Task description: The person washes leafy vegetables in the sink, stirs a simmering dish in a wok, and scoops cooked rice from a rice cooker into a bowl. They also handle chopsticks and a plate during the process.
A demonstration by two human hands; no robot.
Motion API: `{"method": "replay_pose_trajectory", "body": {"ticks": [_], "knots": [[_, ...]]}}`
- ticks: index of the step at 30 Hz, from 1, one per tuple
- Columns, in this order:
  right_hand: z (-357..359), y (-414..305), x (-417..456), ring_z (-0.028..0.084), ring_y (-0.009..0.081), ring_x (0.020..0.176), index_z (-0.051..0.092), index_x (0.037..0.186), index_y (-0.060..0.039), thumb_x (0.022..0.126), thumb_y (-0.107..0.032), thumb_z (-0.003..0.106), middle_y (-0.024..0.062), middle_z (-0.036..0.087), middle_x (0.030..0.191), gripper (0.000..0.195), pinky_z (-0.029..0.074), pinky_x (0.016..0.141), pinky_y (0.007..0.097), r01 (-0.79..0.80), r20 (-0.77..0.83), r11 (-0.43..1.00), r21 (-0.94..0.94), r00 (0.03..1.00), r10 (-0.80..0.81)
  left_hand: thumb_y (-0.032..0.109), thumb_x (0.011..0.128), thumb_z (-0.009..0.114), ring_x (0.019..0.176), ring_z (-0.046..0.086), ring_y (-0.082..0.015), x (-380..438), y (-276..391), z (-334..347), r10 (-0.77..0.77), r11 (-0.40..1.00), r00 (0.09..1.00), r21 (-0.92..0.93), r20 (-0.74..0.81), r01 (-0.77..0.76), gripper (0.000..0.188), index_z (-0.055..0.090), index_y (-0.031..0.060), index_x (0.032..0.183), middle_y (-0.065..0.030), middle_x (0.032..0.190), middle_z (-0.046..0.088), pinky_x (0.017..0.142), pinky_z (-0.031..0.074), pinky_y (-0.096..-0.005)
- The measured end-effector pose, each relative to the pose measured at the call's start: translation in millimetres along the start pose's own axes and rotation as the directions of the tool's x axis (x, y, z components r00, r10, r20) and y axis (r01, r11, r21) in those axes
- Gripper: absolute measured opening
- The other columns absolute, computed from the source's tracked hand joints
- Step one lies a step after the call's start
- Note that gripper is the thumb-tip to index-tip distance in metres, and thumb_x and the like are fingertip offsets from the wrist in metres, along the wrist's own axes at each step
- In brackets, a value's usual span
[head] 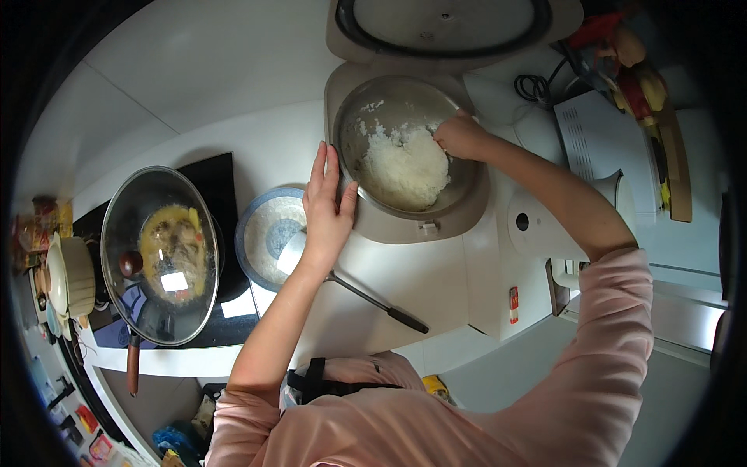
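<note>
Cooked white rice (408, 169) lies heaped in the metal inner pot (356, 105) of a rice cooker (379, 230). My right hand (461, 137) reaches over the pot's right side, its fingers curled at the edge of the rice. They seem to close on a utensil that the hand almost wholly hides. Flat against the pot's left rim rests my left hand (328, 204), fingers straight and thumb apart. Below its wrist a blue-rimmed bowl (248, 233) is partly covered. A metal turner with a black handle (379, 303) leans across this bowl.
The cooker's lid (443, 29) stands raised at the back. Left, a glass-lidded pan (175, 251) with food and a wooden handle sits on a black cooktop (216, 175). A white appliance (543, 222) and a small red packet (513, 305) are at the right.
</note>
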State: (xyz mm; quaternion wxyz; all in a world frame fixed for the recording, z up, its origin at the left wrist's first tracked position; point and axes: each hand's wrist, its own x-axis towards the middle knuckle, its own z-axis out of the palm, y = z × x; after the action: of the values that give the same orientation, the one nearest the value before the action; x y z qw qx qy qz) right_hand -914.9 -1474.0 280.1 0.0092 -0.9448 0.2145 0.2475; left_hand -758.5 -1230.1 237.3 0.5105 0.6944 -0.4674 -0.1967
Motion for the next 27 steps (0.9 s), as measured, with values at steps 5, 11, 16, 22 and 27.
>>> {"method": "replay_pose_trajectory", "body": {"ticks": [5, 11, 16, 22, 27], "knots": [[15, 2, -9, 0.061, 0.0274, 0.082, 0.070, 0.076, -0.0138, 0.073, -0.013, 0.055, 0.0100, 0.065, 0.078, 0.015, 0.038, 0.086, 0.0421, -0.057, 0.012, 0.947, 0.317, 0.998, 0.056, 0.016, 0.086, 0.055, 0.128, 0.033, -0.0305, 0, -2, 2, -0.002, 0.999, 1.000, -0.034, 0.017, 0.003, 0.061, 0.028, 0.0055, 0.140, -0.0155, 0.146, 0.022, 0.103, 0.024, -0.0394], [-2, 7, -15, 0.060, 0.0252, 0.071, 0.067, 0.072, -0.0122, 0.074, -0.011, 0.055, 0.0089, 0.065, 0.072, 0.013, 0.038, 0.084, 0.0334, -0.030, -0.108, 0.997, -0.070, 0.994, 0.022, 0.015, 0.085, 0.055, 0.129, 0.032, -0.0294, 1, 4, 3, -0.021, 0.999, 1.000, -0.038, 0.018, 0.022, 0.062, 0.028, 0.0060, 0.140, -0.0143, 0.146, 0.022, 0.104, 0.022, -0.0388], [-51, -16, -5, 0.061, 0.0251, 0.067, 0.067, 0.065, -0.0065, 0.071, -0.013, 0.059, 0.0079, 0.065, 0.065, 0.012, 0.045, 0.064, 0.0372, -0.003, 0.232, 0.944, -0.330, 0.969, 0.084, 0.015, 0.085, 0.055, 0.129, 0.032, -0.0287, -1, 3, 3, -0.038, 0.998, 0.999, -0.053, -0.025, 0.036, 0.061, 0.029, 0.0060, 0.140, -0.0135, 0.146, 0.024, 0.104, 0.020, -0.0380], [-24, -17, -6, 0.060, 0.0193, 0.052, 0.068, 0.070, -0.0030, 0.073, -0.009, 0.053, 0.0114, 0.065, 0.067, 0.016, 0.047, 0.048, 0.0343, -0.057, 0.520, 0.971, 0.231, 0.851, -0.074, 0.015, 0.084, 0.056, 0.129, 0.032, -0.0289, -3, 7, 0, -0.071, 0.996, 0.997, -0.057, 0.006, 0.071, 0.061, 0.030, 0.0063, 0.139, -0.0134, 0.145, 0.025, 0.104, 0.020, -0.0378], [11, -65, -24, 0.043, 0.0143, 0.038, 0.065, 0.072, -0.0008, 0.079, -0.011, 0.053, 0.0052, 0.055, 0.054, 0.018, 0.036, 0.037, 0.0312, -0.453, 0.473, 0.682, 0.574, 0.863, 0.176, 0.014, 0.084, 0.057, 0.128, 0.032, -0.0293, -2, 5, 4, -0.036, 0.992, 0.999, -0.124, 0.005, 0.037, 0.062, 0.030, 0.0068, 0.139, -0.0141, 0.144, 0.026, 0.104, 0.021, -0.0376]]}}
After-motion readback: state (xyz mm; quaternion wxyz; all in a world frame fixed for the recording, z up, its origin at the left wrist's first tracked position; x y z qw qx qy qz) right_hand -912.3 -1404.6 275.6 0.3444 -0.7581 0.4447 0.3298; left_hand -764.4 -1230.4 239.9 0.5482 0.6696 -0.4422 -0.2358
